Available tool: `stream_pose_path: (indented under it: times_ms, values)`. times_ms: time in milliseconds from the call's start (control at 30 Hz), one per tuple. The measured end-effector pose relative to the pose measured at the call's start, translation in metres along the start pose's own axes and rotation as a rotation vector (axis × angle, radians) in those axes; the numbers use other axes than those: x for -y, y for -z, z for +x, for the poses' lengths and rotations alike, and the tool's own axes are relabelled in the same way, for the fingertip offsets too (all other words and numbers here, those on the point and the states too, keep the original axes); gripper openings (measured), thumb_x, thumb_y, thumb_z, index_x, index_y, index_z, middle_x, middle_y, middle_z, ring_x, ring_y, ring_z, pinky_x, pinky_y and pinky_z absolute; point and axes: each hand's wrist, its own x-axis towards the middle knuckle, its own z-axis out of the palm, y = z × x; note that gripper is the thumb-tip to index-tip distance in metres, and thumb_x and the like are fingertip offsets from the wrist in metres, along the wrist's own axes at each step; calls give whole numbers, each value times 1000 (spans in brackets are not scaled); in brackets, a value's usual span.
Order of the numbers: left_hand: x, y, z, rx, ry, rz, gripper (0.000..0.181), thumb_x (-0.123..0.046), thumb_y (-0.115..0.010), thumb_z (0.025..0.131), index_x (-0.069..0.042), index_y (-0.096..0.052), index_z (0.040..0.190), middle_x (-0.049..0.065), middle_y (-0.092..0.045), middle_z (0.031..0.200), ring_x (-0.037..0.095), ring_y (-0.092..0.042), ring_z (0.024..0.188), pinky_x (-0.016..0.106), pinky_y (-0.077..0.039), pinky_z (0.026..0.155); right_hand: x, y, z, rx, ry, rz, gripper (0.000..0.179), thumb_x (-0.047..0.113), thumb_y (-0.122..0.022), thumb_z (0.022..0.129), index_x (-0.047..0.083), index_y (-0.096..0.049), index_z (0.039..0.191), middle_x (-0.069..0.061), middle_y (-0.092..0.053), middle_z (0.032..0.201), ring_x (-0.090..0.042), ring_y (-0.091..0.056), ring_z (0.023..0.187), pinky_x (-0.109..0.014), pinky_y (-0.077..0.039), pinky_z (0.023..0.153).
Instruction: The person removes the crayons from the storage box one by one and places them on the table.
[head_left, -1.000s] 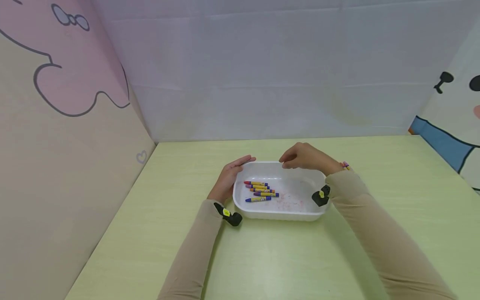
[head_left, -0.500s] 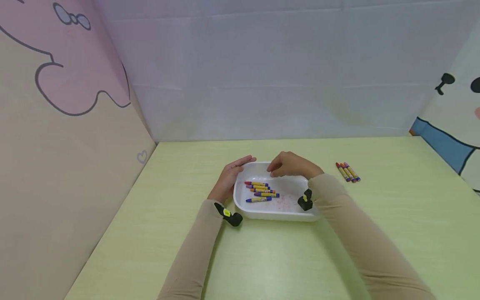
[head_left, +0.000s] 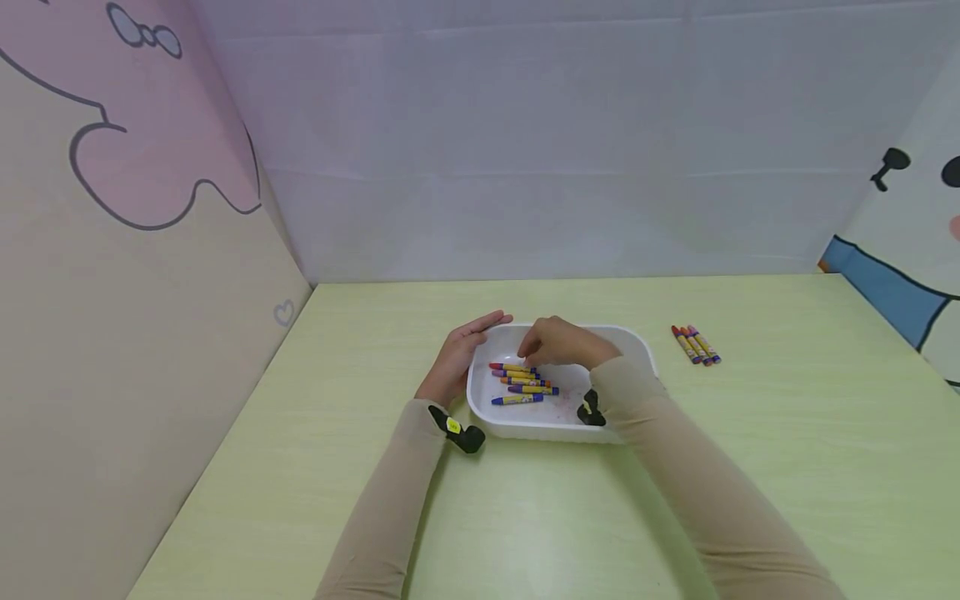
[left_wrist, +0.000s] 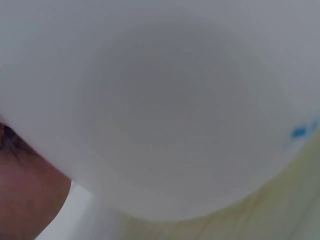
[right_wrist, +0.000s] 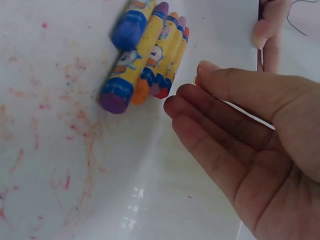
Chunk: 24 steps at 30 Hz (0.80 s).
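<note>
My left hand (head_left: 452,360) grips the left end of a white plastic tray (head_left: 555,433), with the thumb at the rim and the fingers along the outer wall. Several yellow-wrapped crayons (head_left: 525,382) lie side by side in the tray's left half; the blue one is slightly apart at the front. Over the tray, just behind these crayons, is my right hand (head_left: 562,343). In the right wrist view its fingers (right_wrist: 210,107) are loosely bent near the ends of the crayons (right_wrist: 145,60), holding nothing. The tray's outside (left_wrist: 165,115) fills most of the left wrist view.
A small group of crayons (head_left: 693,345) lies close together on the pale green table (head_left: 787,400), right of the tray. Coloured smudges (right_wrist: 80,130) mark the tray's floor. A white cloth wall (head_left: 570,167) stands behind the table, with printed panels at both sides.
My right hand has moved left and down into the tray, from its far rim to beside the crayons. The group on the table, mostly hidden earlier, shows fully. My left hand stays put.
</note>
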Motion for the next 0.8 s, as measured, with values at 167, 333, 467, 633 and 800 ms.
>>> stream_pose_path:
  times_ms: [167, 333, 467, 633, 800]
  values:
    - [-1, 0, -1, 6, -10, -5, 46, -8, -31, 100, -10, -46, 143, 1, -52, 143, 16, -42, 137, 38, -34, 114, 3, -4, 1, 2, -13, -22, 24, 11, -64, 90, 4, -71, 113, -9, -70, 108, -20, -65, 99, -37, -52, 94]
    - [-1, 0, -1, 11, -15, -7, 46, -8, -30, 101, -10, -45, 144, 2, -52, 143, 16, -42, 137, 37, -34, 114, 4, -8, 1, 8, -19, -22, 23, 10, -63, 91, 4, -71, 112, -8, -71, 105, -19, -63, 95, -38, -52, 94]
    - [-1, -1, -1, 11, -19, -12, 46, -7, -30, 100, -9, -45, 143, 4, -52, 143, 17, -41, 137, 37, -33, 115, 5, -10, 1, 2, -7, -43, 23, 8, -64, 89, 4, -71, 110, -8, -71, 103, -19, -63, 94, -37, -52, 92]
    - [-1, -1, -1, 10, -30, -13, 46, -5, -30, 99, -7, -45, 143, 6, -52, 143, 18, -41, 138, 38, -33, 115, 7, -12, 2, 3, 8, -63, 22, 7, -66, 87, 4, -72, 108, -8, -71, 102, -18, -63, 93, -37, -52, 91]
    - [0, -1, -1, 8, -34, -11, 46, -6, -30, 99, -6, -45, 143, 6, -53, 143, 17, -42, 137, 37, -33, 115, 7, -13, 3, 5, 35, -75, 22, 6, -69, 83, 4, -73, 105, -8, -72, 98, -18, -64, 89, -35, -54, 87]
